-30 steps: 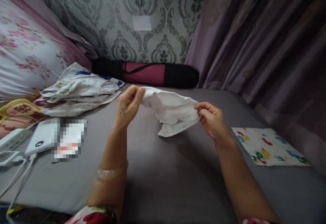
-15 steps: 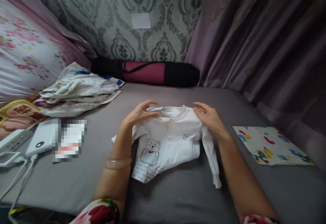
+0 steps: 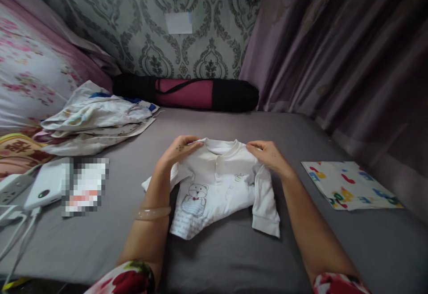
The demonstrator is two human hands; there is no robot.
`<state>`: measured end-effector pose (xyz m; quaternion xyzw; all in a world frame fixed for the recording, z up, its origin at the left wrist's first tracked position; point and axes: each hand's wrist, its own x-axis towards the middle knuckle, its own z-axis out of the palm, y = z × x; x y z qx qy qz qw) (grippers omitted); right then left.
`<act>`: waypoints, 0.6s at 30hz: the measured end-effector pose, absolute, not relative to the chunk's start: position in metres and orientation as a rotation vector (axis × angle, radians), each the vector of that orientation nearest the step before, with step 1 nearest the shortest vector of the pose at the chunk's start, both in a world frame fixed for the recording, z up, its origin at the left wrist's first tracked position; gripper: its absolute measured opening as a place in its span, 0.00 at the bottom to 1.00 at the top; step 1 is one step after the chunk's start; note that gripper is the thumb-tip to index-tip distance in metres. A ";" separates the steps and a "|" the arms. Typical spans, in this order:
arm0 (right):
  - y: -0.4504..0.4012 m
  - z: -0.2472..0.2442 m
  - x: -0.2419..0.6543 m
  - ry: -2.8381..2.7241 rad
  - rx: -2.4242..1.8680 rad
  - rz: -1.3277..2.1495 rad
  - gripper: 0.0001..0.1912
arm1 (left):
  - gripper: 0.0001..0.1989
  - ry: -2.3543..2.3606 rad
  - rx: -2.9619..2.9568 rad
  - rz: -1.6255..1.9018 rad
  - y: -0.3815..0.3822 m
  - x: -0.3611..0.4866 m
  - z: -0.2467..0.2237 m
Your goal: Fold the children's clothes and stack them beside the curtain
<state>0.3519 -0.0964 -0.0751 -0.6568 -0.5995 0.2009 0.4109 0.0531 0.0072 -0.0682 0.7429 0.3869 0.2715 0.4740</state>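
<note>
A small white long-sleeved baby top lies front up on the grey bed sheet, with a bear print at lower left and a small striped bee at the chest. My left hand pinches its shoulder just left of the neckline, thumb on top. On the other shoulder, my right hand closes thumb and fingers on the fabric. The sleeve on the right hangs down flat beside the body, its cuff toward me. Part of the left sleeve is hidden behind my left forearm.
A folded cloth with colourful letters lies at right. On the left are crumpled clothes, a white power bank, a power strip with cables, and a blurred item. A long black-and-maroon bag rests against the wall.
Both hands have closed on the shoulders, where the fingers were more spread before. The neckline is straighter, and the right sleeve has flattened and shifted inward. The view has turned slightly right.
</note>
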 end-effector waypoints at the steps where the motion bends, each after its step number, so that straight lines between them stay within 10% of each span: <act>1: -0.097 -0.075 0.352 -1.521 -1.651 0.516 0.16 | 0.19 0.973 1.831 0.667 0.008 0.053 -0.069; 18: -0.097 -0.054 0.352 -1.688 -1.541 0.445 0.15 | 0.19 1.111 1.871 0.857 0.000 0.049 -0.049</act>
